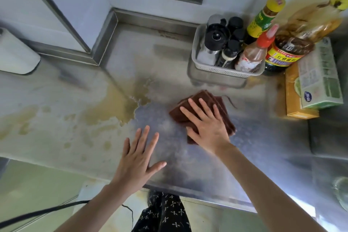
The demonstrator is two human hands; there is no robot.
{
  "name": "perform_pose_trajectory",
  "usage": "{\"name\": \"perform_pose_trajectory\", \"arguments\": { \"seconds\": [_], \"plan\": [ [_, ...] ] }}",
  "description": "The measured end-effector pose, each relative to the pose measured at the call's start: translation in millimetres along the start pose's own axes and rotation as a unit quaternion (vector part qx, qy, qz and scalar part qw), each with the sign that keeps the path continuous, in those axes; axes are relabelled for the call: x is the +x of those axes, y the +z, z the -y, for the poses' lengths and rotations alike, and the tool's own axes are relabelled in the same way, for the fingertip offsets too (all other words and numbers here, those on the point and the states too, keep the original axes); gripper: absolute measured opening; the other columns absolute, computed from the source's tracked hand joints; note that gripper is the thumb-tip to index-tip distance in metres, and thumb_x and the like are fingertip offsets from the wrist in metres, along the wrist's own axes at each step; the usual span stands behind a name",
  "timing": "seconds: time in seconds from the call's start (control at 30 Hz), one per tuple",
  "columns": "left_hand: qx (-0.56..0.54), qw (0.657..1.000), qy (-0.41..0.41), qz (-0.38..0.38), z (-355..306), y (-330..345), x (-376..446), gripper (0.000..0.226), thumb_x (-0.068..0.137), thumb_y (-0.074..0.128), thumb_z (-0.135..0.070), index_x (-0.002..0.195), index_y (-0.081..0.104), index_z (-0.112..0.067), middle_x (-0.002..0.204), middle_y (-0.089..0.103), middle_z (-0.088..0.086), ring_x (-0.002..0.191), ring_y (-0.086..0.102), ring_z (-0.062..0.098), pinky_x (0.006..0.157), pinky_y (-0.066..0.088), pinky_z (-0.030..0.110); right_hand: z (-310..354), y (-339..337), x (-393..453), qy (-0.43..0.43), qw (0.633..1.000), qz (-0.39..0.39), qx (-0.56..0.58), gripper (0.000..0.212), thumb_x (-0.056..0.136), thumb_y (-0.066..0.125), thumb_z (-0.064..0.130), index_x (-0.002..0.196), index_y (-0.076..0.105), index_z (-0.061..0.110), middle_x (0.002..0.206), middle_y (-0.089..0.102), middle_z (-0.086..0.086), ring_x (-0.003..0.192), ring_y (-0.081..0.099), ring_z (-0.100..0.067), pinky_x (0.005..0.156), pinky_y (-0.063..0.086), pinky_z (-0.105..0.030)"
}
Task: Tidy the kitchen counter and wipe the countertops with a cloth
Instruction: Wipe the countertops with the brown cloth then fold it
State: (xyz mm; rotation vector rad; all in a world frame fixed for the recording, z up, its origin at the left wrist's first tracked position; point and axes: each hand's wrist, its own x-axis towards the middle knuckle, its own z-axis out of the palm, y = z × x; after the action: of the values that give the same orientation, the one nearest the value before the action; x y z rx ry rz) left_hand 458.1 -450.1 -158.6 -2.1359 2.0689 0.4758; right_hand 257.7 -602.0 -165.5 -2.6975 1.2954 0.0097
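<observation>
**Under your right palm: the cloth, with the stain off to the left**

Under your right hand is the folded brown cloth, and your fingers are spread flat and straight on top of it, pressing rather than gripping. The cloth pokes out past your fingertips on the far side and past the heel of your palm on the right, so you're sitting pretty much on the middle of it.

It looks soft and floppy, folded in a few layers, with a loose thread trailing off the far corner. I'd guess it's light and will bunch up or unfold if you push from one edge, so keep the flat palm on the centre of it.

Your left hand is open too, fingers straight, lying flat on the bare steel countertop just beside the cloth on the near left, holding nothing.

Out beyond your left fingertips is the yellowish spill, spreading far to the left. The patch around both hands looks cleaner already, so most of the wiping is probably still ahead.

Past your right fingertips there's the basket of bottles, near the cloth but not touching it.
</observation>
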Motion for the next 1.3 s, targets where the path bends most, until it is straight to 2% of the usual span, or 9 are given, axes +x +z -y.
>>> {"name": "perform_pose_trajectory", "arguments": {
  "seconds": [0.1,0.23,0.4,0.57,0.73,0.87,1.07,1.2,1.3],
  "plan": [
    [-0.016,1.000,-0.019,-0.018,8.2,-8.2,-3.8,0.079,0.086,0.017,-0.070,0.147,0.011,-0.020,0.154,0.015,0.011,0.140,0.004,0.023,0.114,0.009,0.043,-37.8,-3.2,-14.5,0.190,0.981,-0.031,0.026,0.070,0.080,0.041,0.051,0.145,0.024,0.031,0.153,0.026,-0.007,0.140,0.022,-0.036,0.109,0.018,-0.059],
    [-0.059,0.993,-0.097,-0.021,30.7,-16.0,-12.2,0.085,0.082,0.014,-0.074,0.147,0.009,-0.018,0.155,0.010,0.009,0.142,0.006,0.026,0.111,0.013,0.046,-56.8,-14.1,-20.1,0.425,0.897,-0.061,0.106,0.084,0.077,0.039,0.052,0.147,0.018,0.011,0.155,0.015,-0.015,0.143,0.006,-0.036,0.114,0.007,-0.054],
    [-0.088,0.987,-0.132,-0.015,48.6,-11.0,-31.3,0.095,0.073,0.003,-0.081,0.146,-0.009,-0.021,0.153,-0.015,0.002,0.141,-0.014,0.022,0.113,-0.007,0.041,15.0,-5.5,-18.3,0.310,0.943,-0.054,0.109,0.078,0.074,0.032,0.050,0.142,0.035,0.011,0.150,0.030,-0.016,0.140,0.020,-0.038,0.112,0.018,-0.052],
    [-0.108,0.985,-0.133,-0.018,45.3,-9.6,-45.1,0.094,0.073,0.004,-0.080,0.146,-0.008,-0.022,0.152,-0.018,0.000,0.141,-0.016,0.021,0.113,-0.010,0.040,122.0,12.8,-42.8,0.144,0.989,0.000,0.038,0.064,0.083,0.041,0.052,0.143,0.028,0.034,0.148,0.030,-0.021,0.134,0.023,-0.050,0.106,0.009,-0.056],
    [-0.103,0.988,-0.114,-0.028,49.6,-3.6,-54.3,0.093,0.074,0.001,-0.080,0.147,-0.003,-0.022,0.152,-0.016,0.000,0.142,-0.012,0.022,0.113,-0.004,0.043,94.9,12.4,-73.6,0.035,0.999,0.028,0.027,0.055,0.084,0.042,0.049,0.137,0.037,0.035,0.147,0.035,-0.015,0.136,0.029,-0.041,0.106,0.023,-0.059],
    [-0.115,0.988,-0.100,-0.031,55.8,-1.4,-59.6,0.092,0.074,0.000,-0.080,0.147,-0.003,-0.024,0.153,-0.015,0.000,0.142,-0.013,0.021,0.114,-0.003,0.045,54.6,11.4,-105.6,0.157,0.986,-0.019,0.044,0.057,0.086,0.041,0.046,0.139,0.039,0.025,0.148,0.033,-0.017,0.138,0.023,-0.039,0.109,0.017,-0.057],
    [-0.169,0.977,-0.124,-0.046,65.3,-1.6,-66.9,0.093,0.073,0.001,-0.078,0.146,-0.007,-0.021,0.155,-0.014,0.002,0.140,-0.017,0.015,0.113,-0.008,0.040,96.1,13.1,-114.9,0.418,0.897,-0.086,0.118,0.060,0.084,0.040,0.039,0.139,0.041,0.016,0.148,0.031,-0.022,0.137,0.023,-0.044,0.109,0.021,-0.058],
    [-0.223,0.959,-0.158,-0.076,74.4,-5.5,-72.7,0.086,0.077,-0.001,-0.072,0.146,-0.005,-0.020,0.156,-0.009,0.003,0.141,-0.014,0.015,0.115,-0.005,0.039,174.4,19.2,-89.8,0.353,0.923,-0.067,0.138,0.054,0.086,0.037,0.039,0.136,0.045,0.020,0.146,0.036,-0.019,0.134,0.031,-0.042,0.109,0.018,-0.053],
    [-0.202,0.958,-0.178,-0.098,86.1,-5.0,-75.8,0.073,0.085,0.005,-0.057,0.147,0.006,-0.018,0.156,-0.001,0.009,0.144,-0.002,0.026,0.114,0.005,0.046,227.9,23.2,-57.3,0.208,0.968,-0.002,0.138,0.053,0.086,0.039,0.042,0.138,0.041,0.029,0.148,0.036,-0.012,0.136,0.032,-0.037,0.110,0.018,-0.050]
  ]
}}
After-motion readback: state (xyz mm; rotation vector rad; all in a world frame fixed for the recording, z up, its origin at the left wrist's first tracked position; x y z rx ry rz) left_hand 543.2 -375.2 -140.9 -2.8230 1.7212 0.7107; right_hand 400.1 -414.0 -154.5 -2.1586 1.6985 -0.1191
